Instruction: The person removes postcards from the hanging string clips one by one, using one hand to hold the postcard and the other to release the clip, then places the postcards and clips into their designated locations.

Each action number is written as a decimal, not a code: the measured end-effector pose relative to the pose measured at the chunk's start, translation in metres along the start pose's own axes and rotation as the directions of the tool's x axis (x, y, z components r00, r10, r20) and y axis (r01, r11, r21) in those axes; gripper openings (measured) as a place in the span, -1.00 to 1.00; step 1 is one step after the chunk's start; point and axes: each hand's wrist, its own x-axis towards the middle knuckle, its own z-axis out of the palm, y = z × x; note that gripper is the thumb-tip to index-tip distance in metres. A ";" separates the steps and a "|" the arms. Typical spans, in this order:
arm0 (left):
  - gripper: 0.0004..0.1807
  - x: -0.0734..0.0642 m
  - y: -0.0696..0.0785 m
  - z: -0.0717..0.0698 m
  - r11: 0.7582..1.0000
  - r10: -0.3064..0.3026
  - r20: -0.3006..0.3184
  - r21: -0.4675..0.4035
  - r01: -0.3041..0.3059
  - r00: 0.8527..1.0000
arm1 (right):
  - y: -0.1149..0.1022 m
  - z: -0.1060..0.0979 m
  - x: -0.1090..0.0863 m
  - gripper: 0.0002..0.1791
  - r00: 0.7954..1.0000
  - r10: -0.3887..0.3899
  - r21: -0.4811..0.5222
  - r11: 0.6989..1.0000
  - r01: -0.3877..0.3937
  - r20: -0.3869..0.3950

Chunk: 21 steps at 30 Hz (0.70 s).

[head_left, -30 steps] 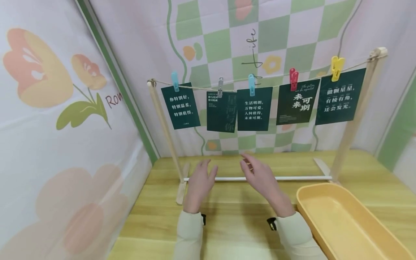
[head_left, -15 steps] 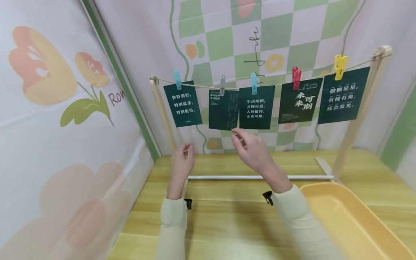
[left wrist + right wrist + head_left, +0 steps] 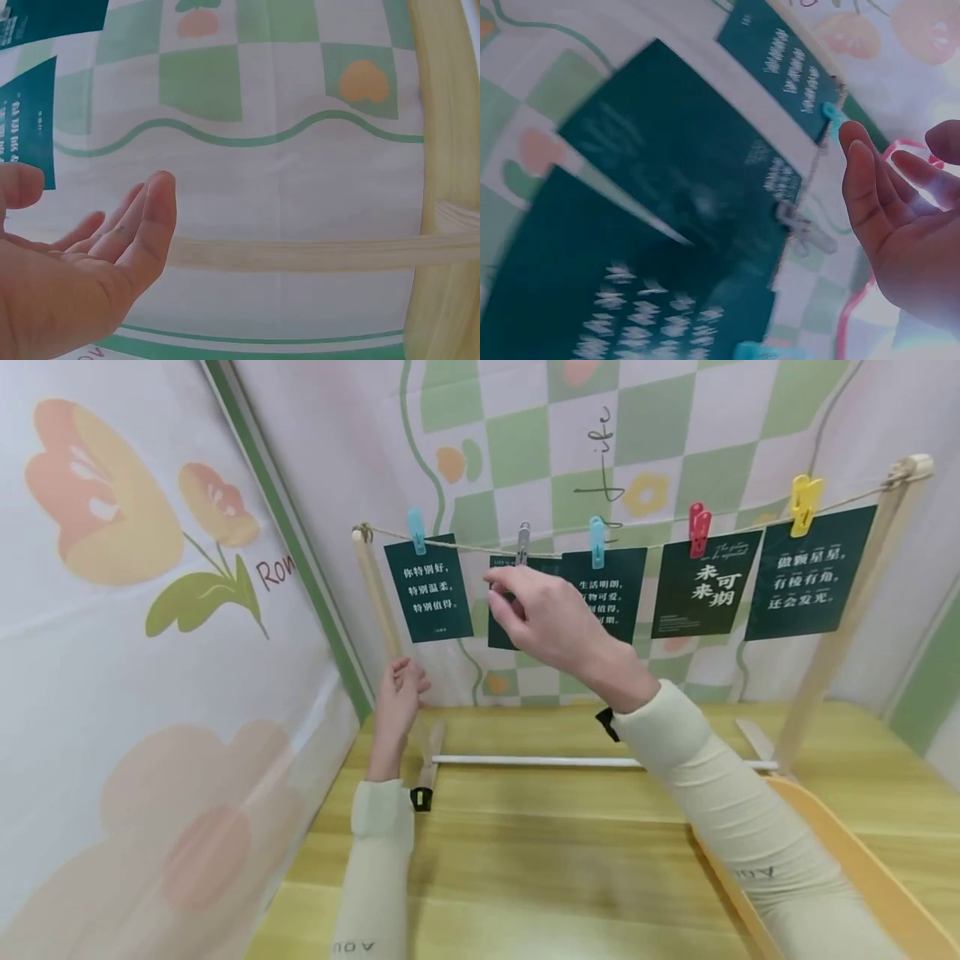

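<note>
Hovering my right hand (image 3: 558, 620) before pegged green cards (image 3: 431, 595), fingers (image 3: 864, 187) loosely bent, gripping nothing, left hand (image 3: 397, 697) likewise near post (image 3: 377, 597), yellow tray (image 3: 873, 875) partly behind my sleeve (image 3: 750, 818), contents unclear.

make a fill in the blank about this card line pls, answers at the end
In the head view, ____ dark green cards hang from the twine.
The clothespin nearest the right post is ____.
The second card from the left in the head view hangs by a ____ clothespin.
There, the right hand partly blocks the second card and the ____.

Missing words: five; yellow; gray; third.
</note>
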 end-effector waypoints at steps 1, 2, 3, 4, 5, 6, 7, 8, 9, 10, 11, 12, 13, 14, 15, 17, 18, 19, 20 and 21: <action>-0.47 0.001 0.002 0.000 1.000 -0.009 0.006 -0.008 0.009 1.000 | -0.001 -0.002 0.005 -0.64 1.000 -0.012 0.000 1.000 0.012 0.005; -0.45 0.002 0.003 0.000 1.000 -0.018 0.012 -0.016 0.018 1.000 | -0.002 -0.003 0.011 -0.64 1.000 -0.024 0.002 1.000 0.024 0.009; -0.44 0.003 0.005 0.000 0.999 -0.025 0.015 -0.023 0.026 1.000 | -0.003 -0.004 0.016 -0.64 0.999 -0.028 0.004 1.000 0.028 0.015; -0.42 0.003 0.007 0.001 0.999 -0.030 0.016 -0.028 0.031 0.999 | -0.003 -0.004 0.021 -0.63 0.999 -0.023 0.009 1.000 0.023 0.027; -0.41 0.003 0.010 0.001 0.999 -0.030 0.016 -0.028 0.030 0.999 | -0.001 -0.003 0.027 -0.63 0.999 -0.016 0.010 1.000 0.015 0.037; -0.39 0.003 0.012 0.001 0.999 -0.026 0.016 -0.023 0.027 1.000 | 0.000 -0.002 0.032 -0.62 0.999 0.000 0.012 1.000 -0.001 0.051; -0.37 0.003 0.014 0.000 1.000 -0.020 0.014 -0.017 0.021 1.000 | 0.001 0.000 0.037 -0.61 0.998 0.019 0.016 1.000 -0.020 0.063; -0.36 0.002 0.016 0.000 1.000 -0.014 0.015 -0.021 0.014 1.000 | 0.002 0.001 0.042 -0.61 0.996 0.039 0.017 0.999 -0.040 0.075; -0.35 0.002 0.018 -0.001 1.000 -0.008 0.017 -0.022 0.009 1.000 | 0.003 0.003 0.046 -0.60 0.995 0.058 0.017 0.998 -0.059 0.084; -0.34 0.002 0.020 -0.002 1.000 -0.006 0.016 -0.019 0.006 1.000 | 0.004 0.005 0.049 -0.59 0.993 0.073 0.019 0.997 -0.075 0.090; -0.34 0.002 0.022 -0.003 1.000 -0.004 0.014 -0.014 0.004 1.000 | 0.004 0.006 0.053 -0.59 0.993 0.080 0.019 0.996 -0.082 0.091; -0.34 0.002 0.024 -0.004 1.000 -0.002 0.012 -0.012 0.002 1.000 | 0.005 0.007 0.056 -0.59 0.992 0.085 0.025 0.996 -0.088 0.090; -0.34 0.002 0.026 -0.004 1.000 0.001 0.011 -0.007 0.000 1.000 | 0.005 0.008 0.060 -0.58 0.992 0.091 0.030 0.995 -0.094 0.089; -0.34 0.003 0.028 -0.005 1.000 0.005 0.010 0.001 -0.005 1.000 | 0.005 0.008 0.064 -0.58 0.991 0.098 0.033 0.994 -0.101 0.088; -0.33 0.004 0.030 -0.004 1.000 0.011 0.010 0.012 -0.011 1.000 | 0.006 0.008 0.068 -0.57 0.990 0.109 0.033 0.993 -0.112 0.087; -0.32 0.008 0.035 -0.003 0.999 0.028 0.011 0.043 -0.028 1.000 | 0.007 0.008 0.077 -0.56 0.983 0.152 0.037 0.987 -0.157 0.103; -0.31 0.009 0.037 -0.003 0.997 0.038 0.011 0.067 -0.038 0.999 | 0.007 0.008 0.082 -0.54 0.975 0.185 0.047 0.980 -0.192 0.121; -0.30 0.011 0.038 -0.002 0.995 0.046 0.012 0.093 -0.047 0.999 | 0.007 0.009 0.087 -0.52 0.964 0.221 0.049 0.972 -0.231 0.146; -0.29 0.013 0.040 -0.002 0.992 0.054 0.012 0.118 -0.055 0.998 | 0.007 0.009 0.092 -0.50 0.951 0.256 0.053 0.962 -0.269 0.171; -0.28 0.014 0.041 -0.001 0.988 0.063 0.013 0.139 -0.064 0.998 | 0.006 0.010 0.096 -0.48 0.935 0.293 0.059 0.949 -0.310 0.200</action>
